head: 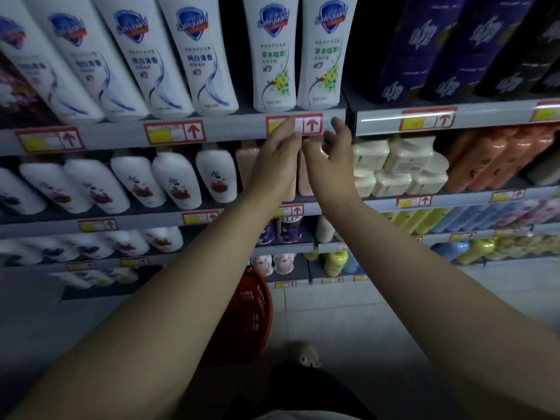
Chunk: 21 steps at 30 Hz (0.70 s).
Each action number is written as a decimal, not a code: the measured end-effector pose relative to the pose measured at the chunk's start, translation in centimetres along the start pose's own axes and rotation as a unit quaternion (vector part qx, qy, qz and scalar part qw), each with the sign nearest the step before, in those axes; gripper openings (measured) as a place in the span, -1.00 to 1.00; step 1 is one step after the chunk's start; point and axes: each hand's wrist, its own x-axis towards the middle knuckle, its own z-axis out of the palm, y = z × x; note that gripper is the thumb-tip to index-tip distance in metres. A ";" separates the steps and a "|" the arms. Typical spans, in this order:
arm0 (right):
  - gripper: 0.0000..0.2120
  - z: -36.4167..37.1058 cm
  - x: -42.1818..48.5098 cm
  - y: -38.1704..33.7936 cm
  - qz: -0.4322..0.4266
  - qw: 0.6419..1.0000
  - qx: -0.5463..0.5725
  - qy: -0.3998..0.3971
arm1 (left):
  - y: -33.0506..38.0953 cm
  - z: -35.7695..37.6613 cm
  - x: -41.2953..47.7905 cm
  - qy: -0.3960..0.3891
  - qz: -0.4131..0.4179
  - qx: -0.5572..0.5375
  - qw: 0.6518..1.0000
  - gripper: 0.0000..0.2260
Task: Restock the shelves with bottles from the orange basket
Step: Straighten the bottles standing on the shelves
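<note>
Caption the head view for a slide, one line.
Left hand and right hand reach toward the peach bottles shelved under white Safeguard bottles, orange basket on the floor below.

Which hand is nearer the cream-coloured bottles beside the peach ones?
Right. The right hand is raised just left of the cream-coloured bottles. The left hand is farther left, in front of the peach bottles.

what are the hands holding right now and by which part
Nothing plainly: left hand and right hand hover open before the peach plastic bottles; contact cannot be told.
</note>
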 end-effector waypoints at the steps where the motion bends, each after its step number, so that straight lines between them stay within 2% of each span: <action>1: -0.48 0.0 -0.7 0.2 0.000 1.000 -0.002 -0.001 | -0.4 -0.1 -0.6 -0.003 -0.004 0.006 1.000 -0.60; 7: -0.46 -0.6 -3.1 3.0 0.009 0.999 -0.027 -0.024 | -2.3 0.1 -3.7 0.017 -0.025 0.002 1.000 -0.53; 9: -0.44 -0.9 -3.1 4.0 0.020 0.999 -0.025 -0.032 | -2.7 0.5 -4.0 0.024 -0.032 -0.006 0.999 -0.45; 18: -0.44 -1.5 -0.9 9.4 0.042 0.996 -0.038 -0.075 | -7.2 1.8 -2.1 0.091 -0.061 -0.022 0.994 -0.33; 21: -0.44 -0.8 0.1 11.6 0.063 0.994 -0.029 -0.080 | -9.2 1.7 -1.2 0.112 -0.074 -0.032 0.990 -0.43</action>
